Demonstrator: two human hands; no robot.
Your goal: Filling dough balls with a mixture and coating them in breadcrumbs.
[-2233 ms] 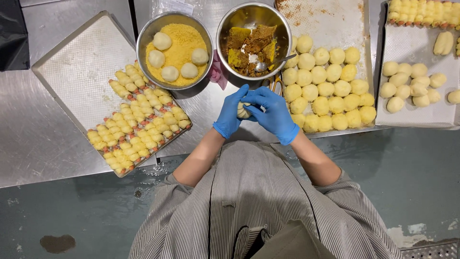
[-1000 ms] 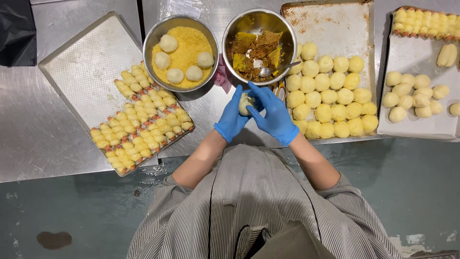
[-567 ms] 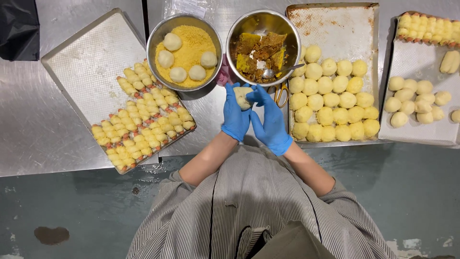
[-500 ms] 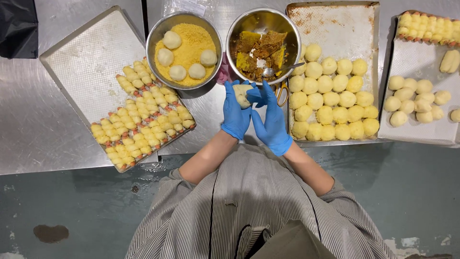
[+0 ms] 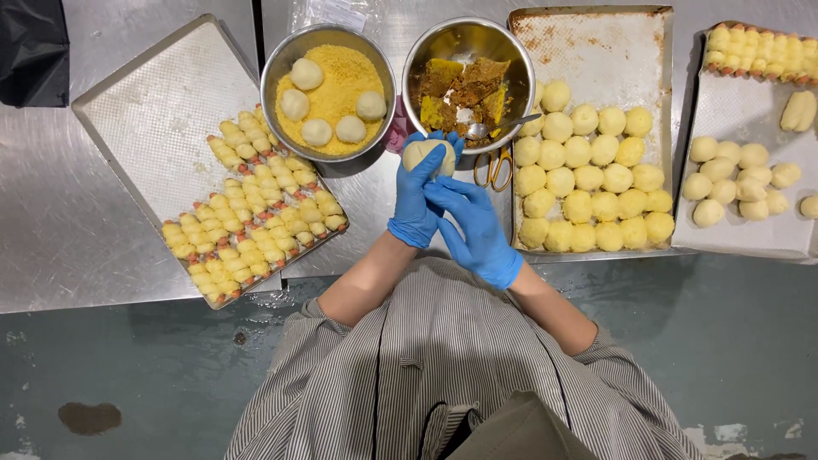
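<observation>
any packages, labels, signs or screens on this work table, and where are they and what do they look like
Clear plastic wrap: top edge of the table, behind the crumb bowl; crumpled, see-through, with a pale patch that may be a label.
Black bag: top left corner; dark, soft, creased.
No signs or screens in view.
</observation>
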